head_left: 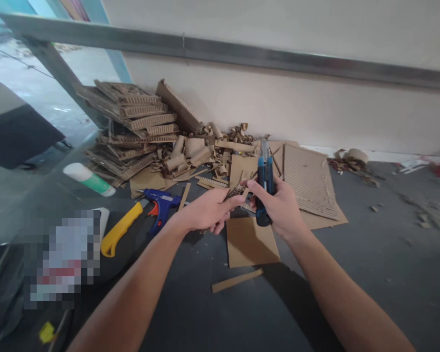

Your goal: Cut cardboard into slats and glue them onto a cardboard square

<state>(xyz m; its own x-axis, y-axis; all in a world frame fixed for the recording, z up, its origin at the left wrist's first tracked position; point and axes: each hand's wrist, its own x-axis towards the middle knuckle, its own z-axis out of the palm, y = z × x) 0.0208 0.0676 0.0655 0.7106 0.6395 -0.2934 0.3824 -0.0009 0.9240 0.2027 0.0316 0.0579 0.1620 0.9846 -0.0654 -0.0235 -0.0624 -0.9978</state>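
Observation:
My right hand [281, 205] is closed around a blue and black box cutter [266, 183], held upright with its silver end pointing away from me. Pinched in my left hand [214, 208] is a small piece of corrugated cardboard [235, 191], mostly covered by the fingers. Both hands meet closely, the cardboard beside the cutter. Below them lies a flat cardboard square [252, 243], and a loose cardboard strip [238, 280] rests nearer to me. Left of my left hand is a blue glue gun [164, 203] with an orange trigger.
Stacked corrugated pieces [139, 117] and curled scraps [194, 151] stand against the wall. A ridged cardboard sheet [310, 181] lies to the right, near a tape roll [356, 157]. At left are a yellow-handled tool [121, 229], a white-green tube [90, 179] and a blurred-out object [64, 259].

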